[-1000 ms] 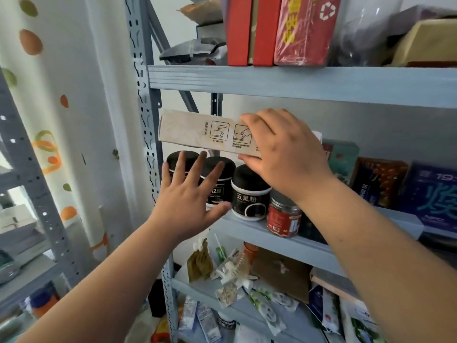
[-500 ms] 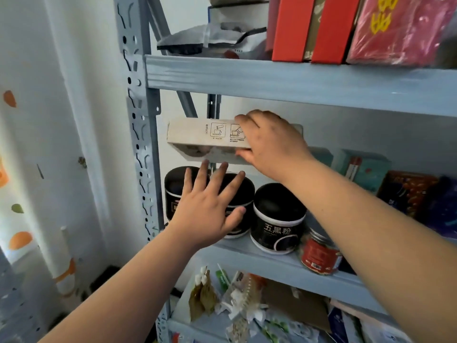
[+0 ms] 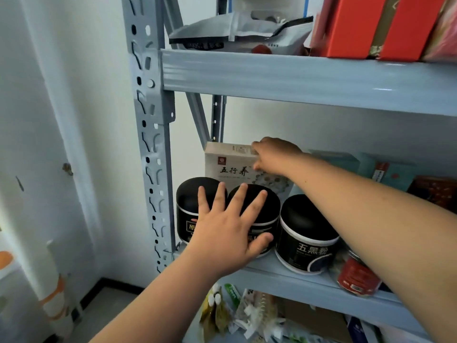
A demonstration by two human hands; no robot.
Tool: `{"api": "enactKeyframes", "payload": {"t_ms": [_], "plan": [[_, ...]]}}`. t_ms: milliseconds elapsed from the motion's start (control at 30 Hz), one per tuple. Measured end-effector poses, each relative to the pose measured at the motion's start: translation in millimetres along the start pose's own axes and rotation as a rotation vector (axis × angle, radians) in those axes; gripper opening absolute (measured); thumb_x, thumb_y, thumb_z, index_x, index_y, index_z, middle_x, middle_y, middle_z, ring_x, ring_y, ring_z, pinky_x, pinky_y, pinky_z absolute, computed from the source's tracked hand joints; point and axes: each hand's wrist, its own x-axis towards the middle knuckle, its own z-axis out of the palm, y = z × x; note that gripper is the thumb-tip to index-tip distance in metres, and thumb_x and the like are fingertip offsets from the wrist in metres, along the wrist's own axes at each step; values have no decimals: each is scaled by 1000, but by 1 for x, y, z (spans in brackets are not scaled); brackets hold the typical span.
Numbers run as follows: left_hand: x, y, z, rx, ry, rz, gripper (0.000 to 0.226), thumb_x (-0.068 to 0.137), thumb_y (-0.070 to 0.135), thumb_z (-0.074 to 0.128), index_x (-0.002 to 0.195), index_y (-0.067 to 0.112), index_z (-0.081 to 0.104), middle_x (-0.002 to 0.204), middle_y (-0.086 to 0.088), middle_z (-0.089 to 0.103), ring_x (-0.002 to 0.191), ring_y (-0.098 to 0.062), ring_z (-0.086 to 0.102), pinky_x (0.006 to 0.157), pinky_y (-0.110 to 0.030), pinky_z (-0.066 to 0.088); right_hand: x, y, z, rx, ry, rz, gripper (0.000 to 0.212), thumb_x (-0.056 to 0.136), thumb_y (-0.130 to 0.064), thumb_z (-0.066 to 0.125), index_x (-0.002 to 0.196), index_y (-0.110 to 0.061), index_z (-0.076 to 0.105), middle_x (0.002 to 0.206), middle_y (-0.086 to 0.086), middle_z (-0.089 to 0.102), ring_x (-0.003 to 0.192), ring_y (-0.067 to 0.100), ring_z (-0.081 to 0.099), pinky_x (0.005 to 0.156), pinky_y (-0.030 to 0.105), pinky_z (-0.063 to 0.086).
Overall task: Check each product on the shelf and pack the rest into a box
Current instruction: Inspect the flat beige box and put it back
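Right hand (image 3: 274, 154): the arm reaches in from the lower right, deep into the middle bay. Fingers are curled over the top right corner of the beige box (image 3: 232, 167) with the thumb on its front face, a pinch grip. The box stands upright at the back of the middle shelf (image 3: 309, 285), just behind the black jars.

Left hand (image 3: 230, 226): back of the hand faces the camera, fingers straight and splayed, holding nothing. It sits in front of the left black jar (image 3: 186, 209) and the middle black jar (image 3: 272, 211). The thumb tip is against the middle jar's side and the fingertips are over both lids. Can't tell if the palm presses on them.

Hidden/unclear:
- The box's lower part is behind the jars, and its top right corner is under the hand.
- The left and middle jar labels are mostly covered by the left hand.
- The third black jar (image 3: 306, 233) is in full view.
- The red-labelled jar (image 3: 356, 273) is partly under the right forearm and blurred.
- The teal boxes (image 3: 385, 172) are cut by the forearm.
- The red boxes (image 3: 351, 26) on the level above are cropped by the frame top.
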Motion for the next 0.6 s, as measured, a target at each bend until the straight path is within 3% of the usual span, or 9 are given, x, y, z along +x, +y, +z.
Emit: {"api": "enactKeyframes", "payload": {"t_ms": [100, 200, 333, 500, 600], "plan": [[0, -2, 0, 2, -9, 5, 80, 90, 79, 7, 159, 43, -12, 172, -6, 5, 156, -45, 1, 117, -72, -11, 8, 7, 13, 16, -98, 28, 43, 96, -32, 62, 136, -20, 52, 118, 7, 61, 93, 23, 60, 69, 33, 50], [-1, -4, 2, 0, -7, 19, 81, 91, 79, 9, 162, 40, -3, 171, -8, 15, 155, -47, 10, 117, -74, -5, 16, 10, 15, 3, -105, 51, 55, 100, -34, 58, 152, -23, 41, 127, 8, 61, 103, 25, 61, 80, 36, 53], [-1, -5, 7, 14, -6, 29, 80, 95, 78, 9, 162, 36, 15, 164, -12, 34, 149, -50, 28, 116, -77, 10, 23, 9, 15, -79, -129, 91, 47, 101, -37, 58, 143, -17, 49, 106, 4, 59, 94, 24, 60, 64, 32, 43], [0, -4, 8, 12, -24, 20, 80, 94, 78, 12, 163, 36, 12, 165, -12, 32, 150, -49, 26, 116, -76, 6, 26, 9, 17, -83, -128, 124, 42, 100, -36, 56, 137, -16, 52, 101, 3, 55, 94, 25, 58, 66, 33, 43], [0, -3, 3, 9, -44, 0, 80, 93, 79, 11, 162, 40, 5, 168, -9, 25, 153, -48, 18, 117, -75, 1, 25, 8, 23, -39, -120, 139, 54, 96, -36, 55, 145, -17, 43, 107, 4, 58, 98, 26, 60, 70, 34, 47]]}}
